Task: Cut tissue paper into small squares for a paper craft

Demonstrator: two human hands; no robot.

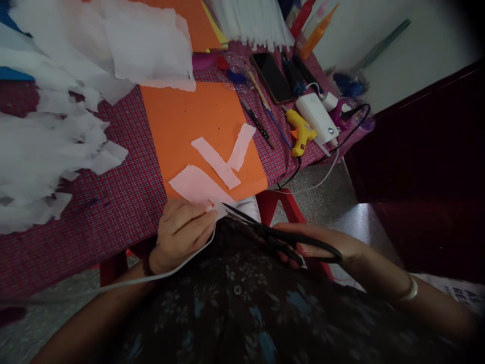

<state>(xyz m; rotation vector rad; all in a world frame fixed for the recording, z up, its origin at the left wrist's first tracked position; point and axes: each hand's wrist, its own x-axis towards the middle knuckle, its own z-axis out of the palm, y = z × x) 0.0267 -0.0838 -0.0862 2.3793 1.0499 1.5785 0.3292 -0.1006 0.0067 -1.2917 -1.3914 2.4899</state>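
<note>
My left hand (181, 231) is closed in a pinch on a piece of white tissue paper (197, 188) at the near edge of the table. My right hand (322, 248) grips black scissors (265, 232), whose blades point left and meet the paper next to my left fingers. The paper lies partly on an orange sheet (189, 119). Two cut white strips (227, 156) lie crossed on that sheet, just beyond my hands.
Piles of torn white tissue (56, 126) cover the left of the checked red tablecloth (113, 202). A yellow glue gun (300, 132), white power bank (316, 117), phone (272, 77), pens and bottles lie at the right. A white cable runs under my left hand.
</note>
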